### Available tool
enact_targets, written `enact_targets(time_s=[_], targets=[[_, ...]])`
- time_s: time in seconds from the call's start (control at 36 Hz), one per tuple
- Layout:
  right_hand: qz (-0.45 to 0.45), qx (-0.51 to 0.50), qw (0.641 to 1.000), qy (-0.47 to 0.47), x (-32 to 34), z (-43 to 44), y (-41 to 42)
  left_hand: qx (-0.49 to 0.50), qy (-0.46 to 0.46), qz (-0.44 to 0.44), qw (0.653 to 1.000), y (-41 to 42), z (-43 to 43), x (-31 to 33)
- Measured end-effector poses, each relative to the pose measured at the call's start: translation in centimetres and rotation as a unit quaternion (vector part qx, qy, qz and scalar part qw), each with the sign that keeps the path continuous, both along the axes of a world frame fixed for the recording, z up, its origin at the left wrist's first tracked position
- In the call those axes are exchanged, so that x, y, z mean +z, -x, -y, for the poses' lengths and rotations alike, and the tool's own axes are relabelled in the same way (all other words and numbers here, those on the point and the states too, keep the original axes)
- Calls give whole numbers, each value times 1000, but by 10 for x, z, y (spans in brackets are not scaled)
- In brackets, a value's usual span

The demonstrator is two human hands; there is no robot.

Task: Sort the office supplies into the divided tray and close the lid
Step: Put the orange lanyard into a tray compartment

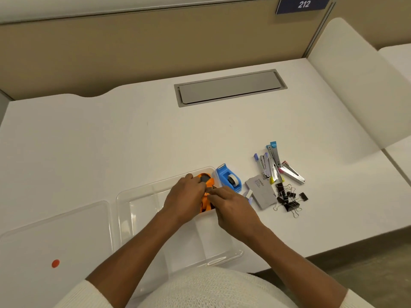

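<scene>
A white bench [111, 141] fills the view, with a grey cable hatch [230, 87] set flush into its top. Behind the hatch rises a tan partition wall [133, 47], and up to the hatch's right hangs a dark blue sign [303, 5] reading 212. Right of the hatch stands a white rounded divider panel [360, 81]; below the bench's near-right edge shows grey-brown floor [367, 263].
</scene>
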State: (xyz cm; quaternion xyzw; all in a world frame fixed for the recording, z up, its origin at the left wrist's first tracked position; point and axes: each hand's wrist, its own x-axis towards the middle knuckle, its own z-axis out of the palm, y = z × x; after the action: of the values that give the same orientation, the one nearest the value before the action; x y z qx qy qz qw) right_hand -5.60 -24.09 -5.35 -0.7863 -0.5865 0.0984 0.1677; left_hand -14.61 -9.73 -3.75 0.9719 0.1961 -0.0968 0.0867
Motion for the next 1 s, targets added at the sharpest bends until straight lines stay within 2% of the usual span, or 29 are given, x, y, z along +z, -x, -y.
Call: enact_targets(time_s=[0.08, 0.19, 0.31, 0.39, 0.53, 0.61, 0.78, 1.0], targets=[[-21, -57, 995, -84, 6, 22, -1, -7, -32, -5, 999, -2, 2, 11], [-21, -179, 976, -125, 7, 49, -16, -14, -58, 16, 998, -11, 7, 26], [-43, -329, 939, -96, 2, 72, -44, -21, -39, 65, 997, -30, 12, 29], [-60, -400, 914, -43, -8, 82, -66, -73, -39, 96, 992, -49, 13, 23], [-69, -403, 910, 64, -14, 84, -82, -139, -33, 27, 989, -81, 14, 22], [-63, -395, 912, 97, -15, 82, -81, -163, -42, -17, 986, -97, 13, 19], [-34, -396, 909, 126, -16, 75, -79, -207, -67, -67, 974, -116, 16, 18], [-58, -417, 897, 134, -23, 68, -82, -206, -50, -118, 970, -123, 16, 4]])
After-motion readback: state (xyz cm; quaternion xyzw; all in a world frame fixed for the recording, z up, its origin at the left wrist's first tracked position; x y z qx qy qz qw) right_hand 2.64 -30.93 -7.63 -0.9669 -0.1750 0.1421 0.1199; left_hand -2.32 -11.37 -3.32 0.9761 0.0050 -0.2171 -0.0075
